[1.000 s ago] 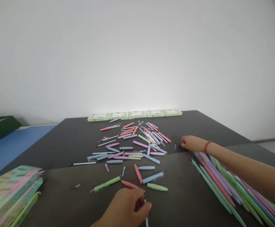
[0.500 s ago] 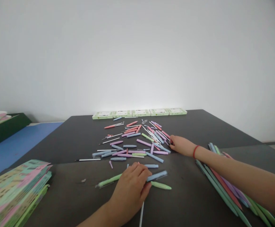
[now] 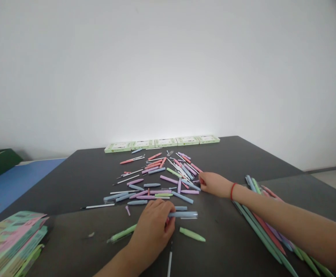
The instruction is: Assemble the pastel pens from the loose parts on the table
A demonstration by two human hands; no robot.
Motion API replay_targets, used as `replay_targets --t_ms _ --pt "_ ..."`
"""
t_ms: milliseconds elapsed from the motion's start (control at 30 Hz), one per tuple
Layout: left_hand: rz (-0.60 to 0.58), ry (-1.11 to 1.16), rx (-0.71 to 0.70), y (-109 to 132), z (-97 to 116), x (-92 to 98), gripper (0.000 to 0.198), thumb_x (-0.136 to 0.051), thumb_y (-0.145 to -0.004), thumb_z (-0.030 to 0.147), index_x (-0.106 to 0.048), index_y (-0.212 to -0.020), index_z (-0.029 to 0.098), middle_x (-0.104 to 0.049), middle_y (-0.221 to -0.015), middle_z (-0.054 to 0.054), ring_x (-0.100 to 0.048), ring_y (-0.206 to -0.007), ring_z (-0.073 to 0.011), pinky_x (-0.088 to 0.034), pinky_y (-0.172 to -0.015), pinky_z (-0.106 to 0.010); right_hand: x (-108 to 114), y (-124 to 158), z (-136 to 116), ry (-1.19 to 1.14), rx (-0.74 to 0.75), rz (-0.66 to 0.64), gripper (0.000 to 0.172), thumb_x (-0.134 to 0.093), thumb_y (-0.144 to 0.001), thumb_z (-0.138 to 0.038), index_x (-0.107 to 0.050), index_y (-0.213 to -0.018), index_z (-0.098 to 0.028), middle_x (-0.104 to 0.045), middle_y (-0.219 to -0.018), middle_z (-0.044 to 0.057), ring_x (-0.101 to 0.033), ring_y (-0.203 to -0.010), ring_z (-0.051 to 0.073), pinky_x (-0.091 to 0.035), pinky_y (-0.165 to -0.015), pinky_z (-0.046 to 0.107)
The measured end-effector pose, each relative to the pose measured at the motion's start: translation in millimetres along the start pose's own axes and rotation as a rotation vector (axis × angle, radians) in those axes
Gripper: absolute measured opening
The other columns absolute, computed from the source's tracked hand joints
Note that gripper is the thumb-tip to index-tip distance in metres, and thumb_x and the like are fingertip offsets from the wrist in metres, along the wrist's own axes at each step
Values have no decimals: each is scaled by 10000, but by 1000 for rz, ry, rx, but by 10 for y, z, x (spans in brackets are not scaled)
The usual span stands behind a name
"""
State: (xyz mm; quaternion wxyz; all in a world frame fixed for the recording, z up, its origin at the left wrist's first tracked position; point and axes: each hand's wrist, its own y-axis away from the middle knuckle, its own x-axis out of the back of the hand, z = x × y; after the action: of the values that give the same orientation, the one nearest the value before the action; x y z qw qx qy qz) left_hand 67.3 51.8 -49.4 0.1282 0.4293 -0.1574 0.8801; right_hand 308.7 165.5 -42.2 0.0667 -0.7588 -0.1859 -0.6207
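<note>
Left hand (image 3: 155,223): fingers closed on blue pen barrel (image 3: 185,214), which extends rightward. Right hand (image 3: 215,184): fingertips at right edge of scattered pen parts (image 3: 159,191), black table (image 3: 222,219); grip cannot be told.

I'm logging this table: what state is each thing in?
left hand: closed on blue barrel
blue barrel: gripped at one end
right hand: curled at pen parts; grip unclear
pen parts: scattered
white refill: unclear whether held
light-green barrel: lying apart
green boxes: flat, in a row
right pens: bunched
printed packs: stacked
</note>
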Motion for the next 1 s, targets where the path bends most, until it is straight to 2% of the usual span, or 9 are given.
replay_targets --t_ms 133,267,367,433,500,600,700,867,1000 --pt "-109 646 241 38 -107 42 84 -530 -824 248 -509 -889 199 -568 -693 10 -587 -643 -167 -505 -566 -278 62 252 -130 -205 84 33 61 -525 -775 -105 -533 -785 -165 -610 -733 17 -578 -681 151 -422 -616 250" --pt "-81 932 187 46 -50 11 172 -641 -752 291 -542 -831 176 -563 -754 5 -526 -605 -112 -458 -534 -214 23 637 -349 -449 171 -76 103 -410 -821 -119 -486 -804 -185 -612 -682 -23 -605 -623 110 -441 -561 189" --pt "-51 877 119 96 77 17 140 -628 -777 284 -591 -852 171 -620 -942 -44 -533 -694 -119 -434 -585 -212 -4 885 -523 -739 183 -164 150 -376 -832 -101 -504 -825 -179 -614 -688 -19 -603 -597 103 -452 -546 185" --pt "-59 727 110 144 152 36 112 -593 -813 268 -623 -871 177 -641 -901 -39 -544 -729 -137 -429 -629 -226 27 999 -629 -818 194 -164 183 -372 -846 -98 -534 -845 -182 -629 -710 -14 -589 -569 104 -445 -522 188" --pt "-54 577 77 185 196 47 93 -566 -828 223 -639 -874 187 -643 -830 -16 -553 -737 -141 -433 -717 -253 97 1080 -726 -702 252 -74 223 -386 -864 -101 -585 -901 -195 -670 -808 4 -624 -659 125 -474 -597 210" --pt "-31 469 36 214 211 29 107 -541 -815 146 -627 -856 194 -647 -820 5 -576 -775 -146 -405 -850 -290 207 1173 -862 -479 374 60 303 -431 -886 -113 -595 -1109 -235 -677 -1068 36 -630 -976 177 -465 -852 266" --pt "-22 422 45 216 214 -18 111 -543 -786 118 -621 -833 181 -645 -811 -9 -586 -800 -167 -413 -796 -278 248 1254 -964 -361 349 36 408 -454 -867 -84 -489 -1257 -201 -684 -1076 70 -650 -964 196 -484 -822 279" --pt "-52 375 13 225 239 -86 152 -563 -726 77 -637 -827 164 -664 -826 -30 -590 -804 -184 -409 -774 -277 213 1284 -1006 -204 349 -35 142 -516 -847 -85 -599 -896 -190 -684 -862 36 -657 -739 189 -469 -630 263" --pt "-39 361 -34 242 223 -116 165 -572 -712 72 -642 -828 166 -658 -792 -22 -579 -762 -172 -406 -752 -266 185 1230 -993 -203 390 -1 133 -500 -885 -113 -606 -862 -191 -661 -843 25 -634 -720 170 -449 -620 255"
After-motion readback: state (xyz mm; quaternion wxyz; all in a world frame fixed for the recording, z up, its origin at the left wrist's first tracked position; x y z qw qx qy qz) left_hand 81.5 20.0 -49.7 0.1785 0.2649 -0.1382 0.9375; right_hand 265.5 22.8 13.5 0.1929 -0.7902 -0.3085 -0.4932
